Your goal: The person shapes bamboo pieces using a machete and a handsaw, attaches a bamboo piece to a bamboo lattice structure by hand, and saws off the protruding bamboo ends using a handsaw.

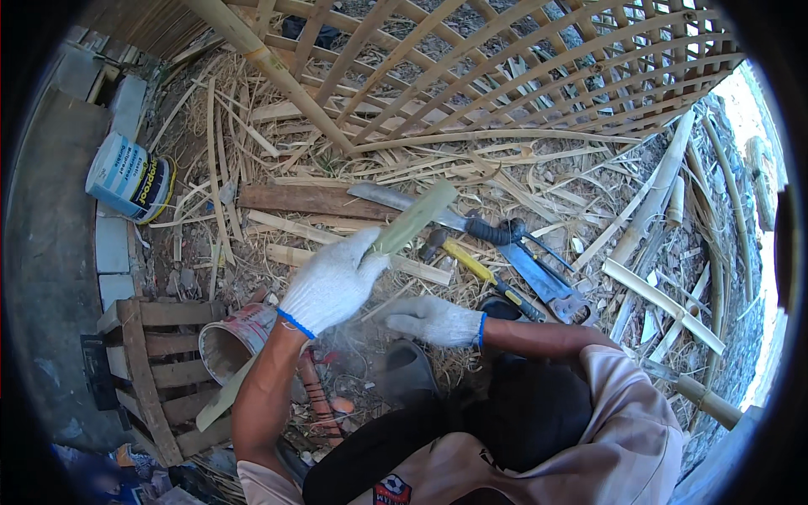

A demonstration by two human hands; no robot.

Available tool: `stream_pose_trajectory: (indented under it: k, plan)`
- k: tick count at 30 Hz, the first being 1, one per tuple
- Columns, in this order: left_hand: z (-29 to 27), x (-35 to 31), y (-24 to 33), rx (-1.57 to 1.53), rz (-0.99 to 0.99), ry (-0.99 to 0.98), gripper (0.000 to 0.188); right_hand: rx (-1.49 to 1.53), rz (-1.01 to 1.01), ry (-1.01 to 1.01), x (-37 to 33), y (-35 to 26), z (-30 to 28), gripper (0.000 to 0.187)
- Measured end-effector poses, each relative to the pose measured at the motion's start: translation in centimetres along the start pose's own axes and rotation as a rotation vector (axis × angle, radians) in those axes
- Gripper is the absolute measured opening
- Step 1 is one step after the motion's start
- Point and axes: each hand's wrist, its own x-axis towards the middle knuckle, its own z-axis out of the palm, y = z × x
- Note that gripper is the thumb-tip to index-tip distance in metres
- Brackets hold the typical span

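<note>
My left hand (pixel 332 282), in a white knit glove with a blue cuff, is closed around a pale green bamboo slat (pixel 417 220). The slat slants up and to the right from the fist; a similar green piece (pixel 227 393) shows behind my left forearm. My right hand (pixel 433 321), gloved alike, hovers low near a grey sandal (pixel 408 369) with its fingers loosely stretched to the left, slightly blurred. Nothing shows in it. Right of the hands lie a hammer (pixel 471 261) with a yellow handle, a machete (pixel 387 198) with a black-wrapped grip, and a handsaw (pixel 534 273).
A bamboo lattice panel (pixel 471 76) stands across the far side. Split strips and shavings litter the ground. To the left are a white-and-blue bucket (pixel 122 177), a wooden crate (pixel 143 362) and a tipped pail (pixel 225 347). Bamboo poles (pixel 652 210) lie at the right.
</note>
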Motion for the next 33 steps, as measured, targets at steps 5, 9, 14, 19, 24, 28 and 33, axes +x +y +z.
stream_pose_trajectory:
  k: [5, 9, 14, 19, 24, 28, 33]
  plan:
    - [-2.2, 2.8, 1.8, 0.363, 0.058, 0.254, 0.038, -0.5, 0.093, 0.735, -13.6, 3.8, -7.1, 0.024]
    - [-0.4, 5.1, -2.3, 0.539, 0.126, 0.229, 0.034, -0.896, 0.29, 0.931, -23.8, 8.2, -7.1, 0.022]
    - [1.3, 7.8, -7.1, 0.618, 0.252, 0.104, 0.039, -1.055, 0.293, 0.841, -27.1, 11.6, -5.2, 0.028]
    - [0.5, 10.6, -13.9, 0.634, 0.262, 0.092, 0.039, -1.164, 0.359, 0.869, -28.5, 15.2, -6.1, 0.027]
    - [-1.8, 8.2, -23.8, 0.651, 0.16, 0.405, 0.036, -0.505, 0.54, 1.033, -33.0, 9.3, -6.6, 0.026]
    - [-1.8, 9.4, -28.0, 0.66, 0.037, 0.594, 0.039, -0.432, 0.733, 1.008, -37.6, -3.6, -7.2, 0.004]
    - [-1.9, 11.0, -30.1, 0.66, 0.009, 0.542, 0.035, -0.148, 0.662, 1.067, -33.8, -18.9, -3.5, 0.007]
